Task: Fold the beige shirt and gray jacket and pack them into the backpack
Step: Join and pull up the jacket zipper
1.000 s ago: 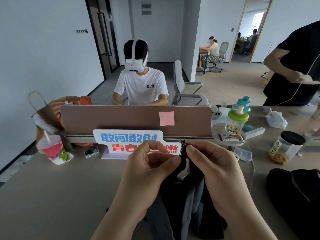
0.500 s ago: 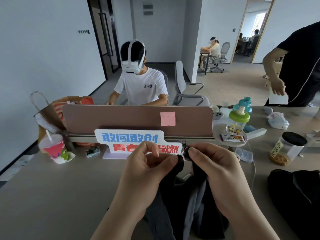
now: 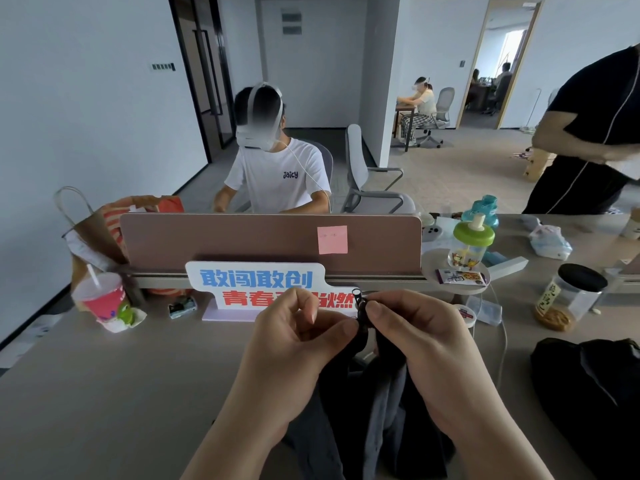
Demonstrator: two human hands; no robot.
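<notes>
- Desk [image 3: 104,393]: a grey-brown top is filling the lower half of the view, and a pink divider panel [image 3: 225,240] is running across its far edge.
- Backpack [image 3: 588,393]: a black bag is lying on the desk at the right edge, well apart from both hands. Whether it is open cannot be told.
- Gray jacket [image 3: 384,410]: the dark garment is hanging from the two hands, draping down to the near edge of the desk, with a paler grey strip showing between its two front edges.
- Left hand [image 3: 294,344]: it is reaching in from below, back toward the camera. Thumb and forefinger are pinching the jacket's left front edge at its top, and the other fingers are curling into the palm.
- Right hand [image 3: 433,344]: it is mirroring the left, with thumb and forefinger nipping the right front edge. The two thumbs are sitting just beside each other.
- Zipper slider [image 3: 358,299]: the small dark piece is standing upright at the top of the jacket between the thumb tips, in front of the blue-and-red sign [image 3: 256,278].
- Change over the last half-second: both hands are keeping the same pinch at nearly the same spot. The seated person in the white T-shirt [image 3: 280,181] is now turning the head aside, and the standing person in black [image 3: 588,133] is now holding the forearm across the body.
</notes>
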